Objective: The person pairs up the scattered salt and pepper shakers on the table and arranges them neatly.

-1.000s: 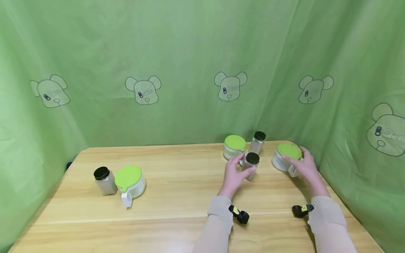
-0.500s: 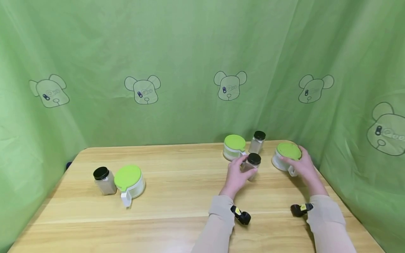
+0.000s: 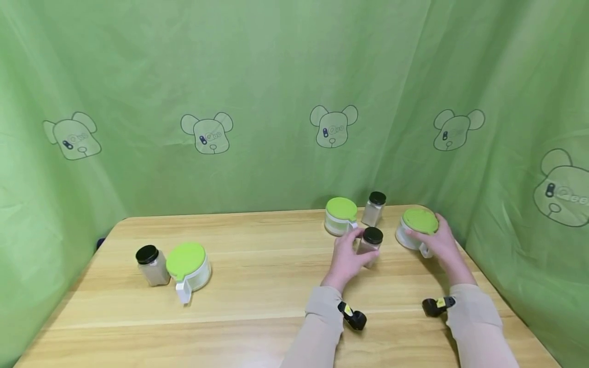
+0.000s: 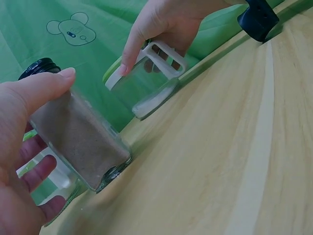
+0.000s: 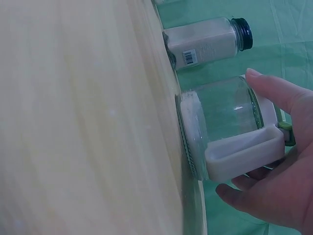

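Observation:
My left hand (image 3: 345, 261) holds a square glass spice jar (image 4: 80, 139) with a black lid and brownish powder inside. In the left wrist view its thumb lies along the jar just below the lid, with the other fingers on the far side. My right hand (image 3: 444, 244) grips a round glass seasoning pot (image 5: 222, 110) near its top, thumb on the white collar. This pot has a green lid, a white handle and white contents low down. Its base is at the tabletop in the right wrist view.
Behind the left hand stand another green-lidded pot (image 3: 339, 217) and a black-lidded spice jar (image 3: 374, 210). Farther left, a third spice jar (image 3: 155, 268) sits beside a green-lidded pot (image 3: 198, 273). A green curtain (image 3: 276, 168) borders the wooden table (image 3: 248, 317).
My left hand and its spice jar have shifted slightly right and toward me. The right hand and its pot have hardly moved.

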Demonstrator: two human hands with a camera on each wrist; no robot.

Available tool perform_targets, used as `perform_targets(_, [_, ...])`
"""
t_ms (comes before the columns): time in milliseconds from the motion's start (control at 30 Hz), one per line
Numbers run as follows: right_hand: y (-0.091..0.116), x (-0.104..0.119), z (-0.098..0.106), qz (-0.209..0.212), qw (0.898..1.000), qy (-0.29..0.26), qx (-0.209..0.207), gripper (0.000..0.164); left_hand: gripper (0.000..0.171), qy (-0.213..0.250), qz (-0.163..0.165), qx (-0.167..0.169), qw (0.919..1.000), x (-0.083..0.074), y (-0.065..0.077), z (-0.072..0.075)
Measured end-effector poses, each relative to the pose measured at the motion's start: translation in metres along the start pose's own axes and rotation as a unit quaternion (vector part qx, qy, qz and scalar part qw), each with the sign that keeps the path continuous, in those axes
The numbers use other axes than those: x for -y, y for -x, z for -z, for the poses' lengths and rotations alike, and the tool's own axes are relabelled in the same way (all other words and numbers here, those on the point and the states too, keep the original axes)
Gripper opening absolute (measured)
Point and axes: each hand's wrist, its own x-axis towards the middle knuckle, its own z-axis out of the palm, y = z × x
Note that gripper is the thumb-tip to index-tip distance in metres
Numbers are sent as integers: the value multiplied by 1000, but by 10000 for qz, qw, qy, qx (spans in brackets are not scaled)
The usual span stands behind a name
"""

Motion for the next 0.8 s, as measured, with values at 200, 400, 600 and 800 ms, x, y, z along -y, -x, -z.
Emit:
perform_targets(200, [-3,-3,-1,19,10000,9,-17,108,66,-622,-96,-101,9980,0,1,-5])
perform_targets(400, [-2,-4,0,-23,10000,67,-12,109,61,-1063,-227,-356,9934,-2,3,-8])
perform_targets(600, [0,-1,1,-192,9995,224,-79,112,61,-1288,-223,-670,9892,-5,5,-10])
perform_targets(800, [1,2,0,-310,9989,264,-240,112,62,-1479,-244,-875,9848,-6,7,-11])
